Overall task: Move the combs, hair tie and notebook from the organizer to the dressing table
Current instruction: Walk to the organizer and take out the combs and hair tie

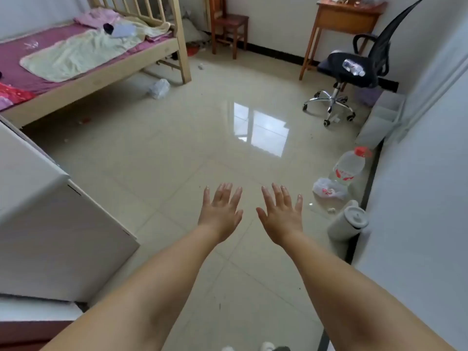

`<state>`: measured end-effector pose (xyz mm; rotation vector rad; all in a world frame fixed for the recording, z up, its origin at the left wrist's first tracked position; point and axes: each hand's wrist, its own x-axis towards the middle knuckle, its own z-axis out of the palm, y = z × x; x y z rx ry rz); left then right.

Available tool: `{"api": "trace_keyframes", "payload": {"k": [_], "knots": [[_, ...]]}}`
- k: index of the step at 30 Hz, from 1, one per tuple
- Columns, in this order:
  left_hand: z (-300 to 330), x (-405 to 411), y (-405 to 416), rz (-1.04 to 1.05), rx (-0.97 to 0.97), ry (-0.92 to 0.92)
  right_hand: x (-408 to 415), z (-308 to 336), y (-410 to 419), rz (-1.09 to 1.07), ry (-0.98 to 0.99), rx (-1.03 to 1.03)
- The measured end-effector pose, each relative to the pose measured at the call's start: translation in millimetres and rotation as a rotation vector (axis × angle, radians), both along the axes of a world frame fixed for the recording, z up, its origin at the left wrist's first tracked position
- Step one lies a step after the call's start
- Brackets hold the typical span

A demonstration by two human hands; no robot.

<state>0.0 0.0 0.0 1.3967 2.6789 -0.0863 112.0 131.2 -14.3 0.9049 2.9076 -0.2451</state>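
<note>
Fingers of the left hand (219,211) are spread and extended, palm down, holding nothing. Fingers of the right hand (281,214) are likewise spread and empty. Both hands hover side by side, apart, above the glossy tiled floor (177,160).

At 3 o'clock from the hands, a white lidded jug (348,222) stands against the wall; at 2 o'clock, a large red-capped water bottle (348,168) stands beside a crumpled plastic bag (328,190). At 1 o'clock is a black office chair (354,67) carrying a small bottle, with a wooden table (347,17) behind it, its top cut off. At 10 o'clock is a wooden bed (83,59). At 9 o'clock is a white cabinet (50,224), partly cut off.

Combs, hair tie, notebook and organizer cannot be made out.
</note>
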Motion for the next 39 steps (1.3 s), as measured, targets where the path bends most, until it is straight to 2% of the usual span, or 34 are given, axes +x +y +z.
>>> {"api": "trace_keyframes", "payload": {"k": [4, 9, 17, 23, 32, 39], "knots": [[-27, -3, 7, 0.065, -0.066, -0.076, 2, -28, 3, -0.068, -0.071, -0.049], [-42, -38, 60, 0.048, -0.068, -0.125, -19, -46, 51, -0.176, -0.106, -0.111], [-28, -144, 229, 0.042, 0.009, -0.149, -112, -35, 207, -0.229, -0.078, -0.108], [-19, -227, 341, 0.034, -0.002, -0.136, -182, -23, 329, -0.224, -0.132, -0.102], [-34, -405, 504, 0.008, -0.043, -0.079, -359, -34, 504, -0.212, -0.112, -0.063], [3, -570, 674, -0.028, -0.019, -0.064, -513, -3, 658, -0.301, -0.048, -0.041]]}}
